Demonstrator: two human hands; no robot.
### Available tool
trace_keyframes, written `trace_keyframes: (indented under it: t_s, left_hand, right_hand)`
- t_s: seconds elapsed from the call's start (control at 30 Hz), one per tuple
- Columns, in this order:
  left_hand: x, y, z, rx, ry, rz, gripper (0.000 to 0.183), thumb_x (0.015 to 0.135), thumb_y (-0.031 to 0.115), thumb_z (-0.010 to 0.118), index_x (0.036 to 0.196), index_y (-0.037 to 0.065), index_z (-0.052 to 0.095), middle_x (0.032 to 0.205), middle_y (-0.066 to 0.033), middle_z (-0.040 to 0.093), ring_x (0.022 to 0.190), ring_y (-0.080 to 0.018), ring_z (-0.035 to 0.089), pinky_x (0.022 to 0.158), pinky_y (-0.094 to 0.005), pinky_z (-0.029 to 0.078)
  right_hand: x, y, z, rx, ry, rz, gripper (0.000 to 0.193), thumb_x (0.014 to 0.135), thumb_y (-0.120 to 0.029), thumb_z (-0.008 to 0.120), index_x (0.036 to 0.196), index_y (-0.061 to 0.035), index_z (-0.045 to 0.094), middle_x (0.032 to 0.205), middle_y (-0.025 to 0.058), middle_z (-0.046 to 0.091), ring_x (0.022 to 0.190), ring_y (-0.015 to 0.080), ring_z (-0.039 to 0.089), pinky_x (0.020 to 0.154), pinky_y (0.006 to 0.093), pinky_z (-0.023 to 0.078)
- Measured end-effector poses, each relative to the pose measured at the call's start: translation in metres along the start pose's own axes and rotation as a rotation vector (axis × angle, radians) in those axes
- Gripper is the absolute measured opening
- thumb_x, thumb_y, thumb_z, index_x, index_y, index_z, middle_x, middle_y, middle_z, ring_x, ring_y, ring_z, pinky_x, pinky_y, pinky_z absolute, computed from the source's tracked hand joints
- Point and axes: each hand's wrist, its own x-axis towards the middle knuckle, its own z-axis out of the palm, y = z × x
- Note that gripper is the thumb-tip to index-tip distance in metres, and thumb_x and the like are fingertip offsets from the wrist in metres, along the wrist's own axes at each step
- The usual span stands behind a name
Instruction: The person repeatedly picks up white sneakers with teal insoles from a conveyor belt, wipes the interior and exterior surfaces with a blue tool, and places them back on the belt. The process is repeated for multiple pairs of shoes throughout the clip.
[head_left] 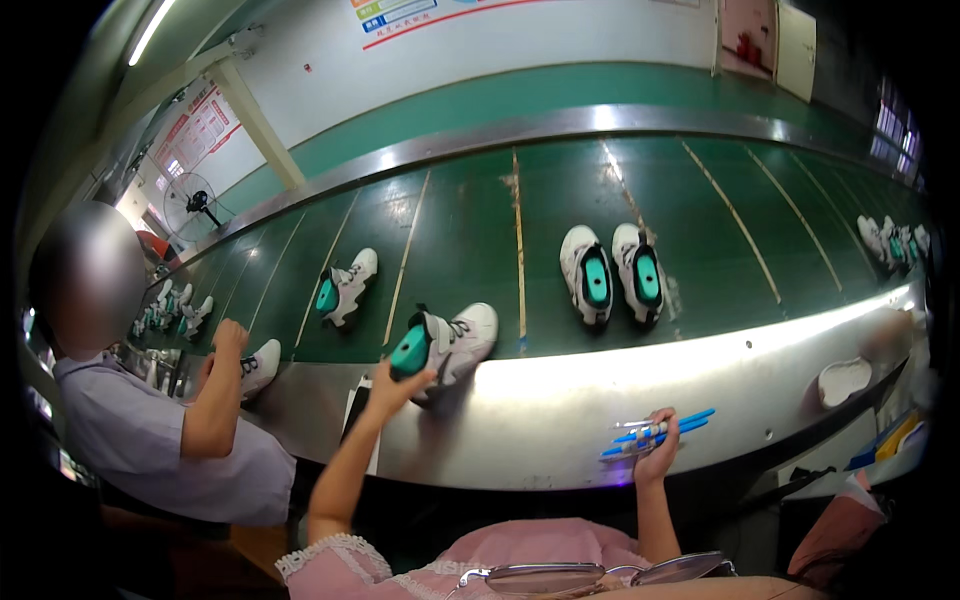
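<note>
A white sneaker (465, 342) with dark laces lies tilted at the belt's near edge, a teal shoe last (409, 353) filling its opening. My left hand (392, 390) is closed round the heel end of that last and shoe. Farther right, over the metal ledge, my right hand (657, 458) grips several slim blue pen-like sticks (690, 421); their exact kind is hard to make out. A pair of similar sneakers (587, 268) with teal lasts stands upright on the belt ahead. Another single sneaker (347, 287) rests on its side farther left.
The green conveyor belt (560, 180) is crossed by pale lines, with a shiny metal ledge (560, 400) in front. A co-worker (170, 420) at the left handles another sneaker (261, 368). More shoes (880, 240) sit at the far right, above a white oval tray-like thing (843, 381).
</note>
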Motion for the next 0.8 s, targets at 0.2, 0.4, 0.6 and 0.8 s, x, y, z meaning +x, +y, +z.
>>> trace_keyframes:
  t_s: [0.2,0.4,0.6,0.8]
  left_hand:
    - [-0.142,0.042,0.057,0.153,0.071,0.15,0.079,0.07,0.025,0.076,0.133,-0.001,0.035,0.115,-0.0217,0.056,0.103,-0.0243,0.058,0.086,-0.0321,0.046]
    - [-0.156,0.074,0.07,0.344,-0.289,0.026,0.089,0.08,0.03,0.065,0.143,0.007,0.007,0.119,-0.0262,0.05,0.09,-0.0379,0.06,0.077,-0.0389,0.048]
    - [-0.047,0.037,0.033,-0.02,-0.34,-0.196,0.04,0.092,0.037,0.042,0.108,0.004,0.06,0.084,-0.0121,0.066,0.073,-0.0183,0.064,0.066,-0.0287,0.047]
    - [0.047,0.006,0.111,0.077,-0.411,-0.242,0.063,0.068,0.045,0.073,0.103,-0.005,0.057,0.1,-0.0165,0.061,0.092,-0.0236,0.06,0.082,-0.0306,0.046]
  right_hand:
    - [-0.003,0.002,0.01,0.055,-0.11,0.034,0.027,0.095,-0.029,0.032,0.076,-0.0099,0.038,0.069,0.0011,0.037,0.063,0.0096,0.037,0.06,0.0237,0.033]
    - [-0.004,-0.001,0.005,0.023,-0.077,0.005,0.027,0.095,-0.03,0.032,0.077,-0.0102,0.038,0.069,0.0004,0.034,0.064,0.0094,0.034,0.061,0.024,0.031]
    - [-0.007,0.002,0.01,0.017,-0.04,0.023,0.029,0.096,-0.034,0.031,0.081,-0.0104,0.04,0.074,0.0004,0.037,0.065,0.0093,0.038,0.063,0.0237,0.034]
    - [-0.005,0.008,0.007,0.089,-0.052,0.031,0.035,0.097,-0.041,0.03,0.086,-0.0098,0.041,0.077,0.0011,0.039,0.068,0.011,0.041,0.066,0.0249,0.037]
